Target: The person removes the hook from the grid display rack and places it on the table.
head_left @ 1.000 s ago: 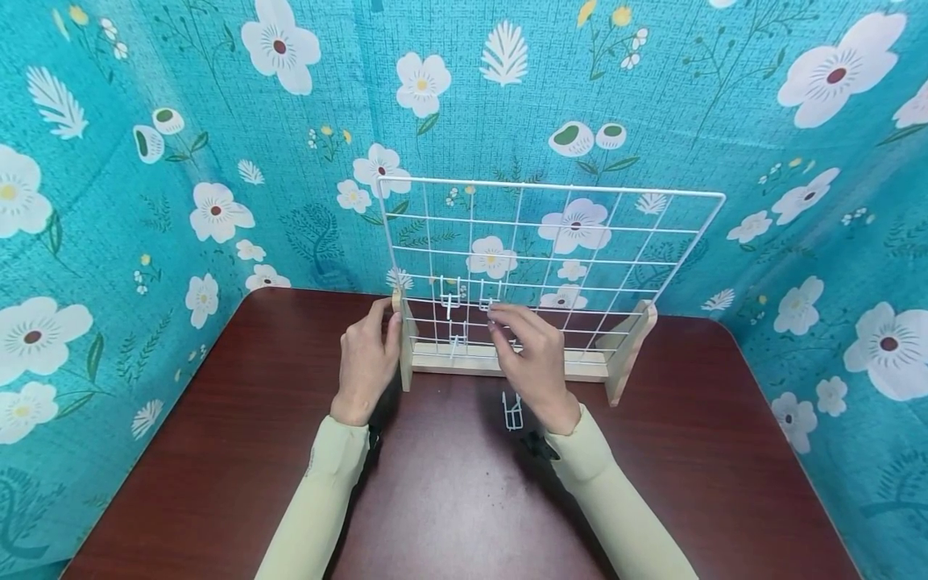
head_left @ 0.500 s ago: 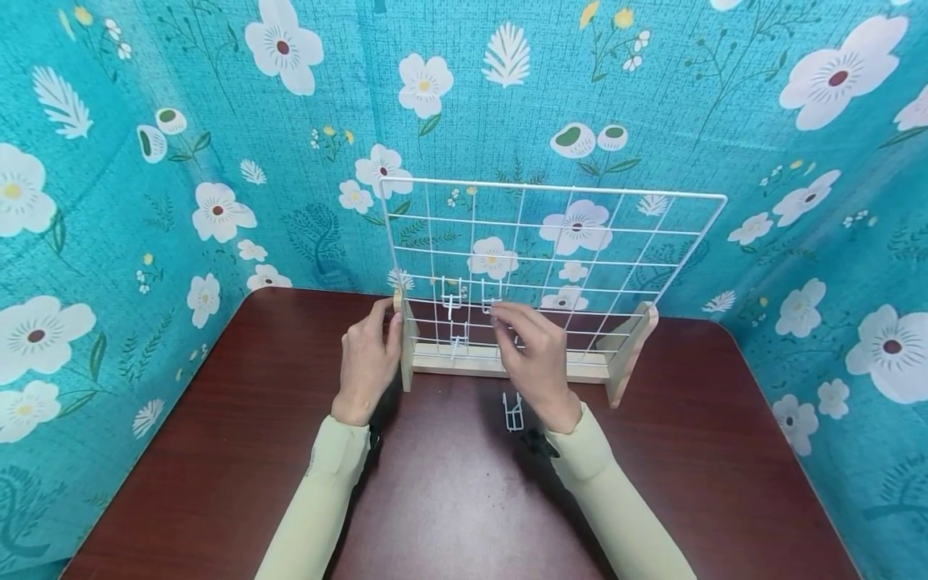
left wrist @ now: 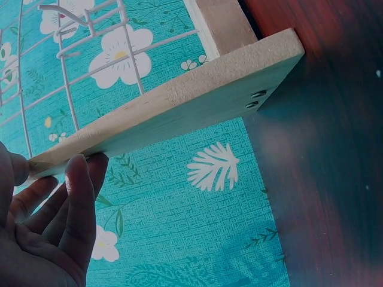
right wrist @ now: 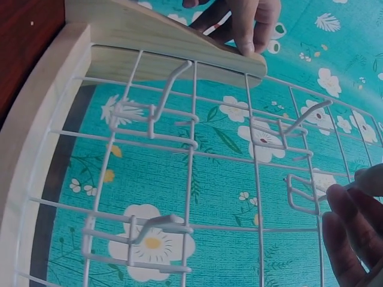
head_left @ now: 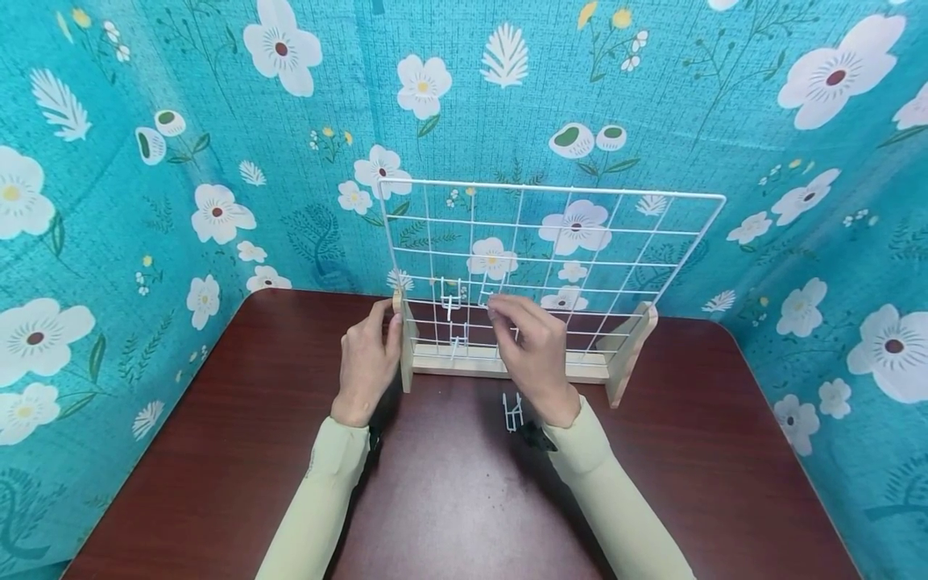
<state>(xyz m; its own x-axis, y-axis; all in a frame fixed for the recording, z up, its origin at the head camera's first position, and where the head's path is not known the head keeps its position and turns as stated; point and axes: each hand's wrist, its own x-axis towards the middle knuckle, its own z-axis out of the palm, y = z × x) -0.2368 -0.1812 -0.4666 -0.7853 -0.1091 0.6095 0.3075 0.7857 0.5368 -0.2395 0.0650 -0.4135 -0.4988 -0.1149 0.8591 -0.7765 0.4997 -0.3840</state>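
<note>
My left hand grips the upper end of the left wooden side panel of a stand, thumb and fingers on either side of it. The stand carries an upright white wire grid. In front of the grid my right hand pinches the prong of a white wire hook, whose square back lies against the grid wires in the right wrist view. Other hooks hang on the grid, among them an upper left hook and a lower left hook. Another hook shows in the right wrist view.
One loose wire hook lies on the dark red table below my right wrist. The right side panel and a wooden base bar support the grid. A turquoise flowered cloth hangs behind and beside the table.
My right fingers have shifted slightly upward with the hook, and now cover more of it in the head view. The left hand has kept its place on the panel.
</note>
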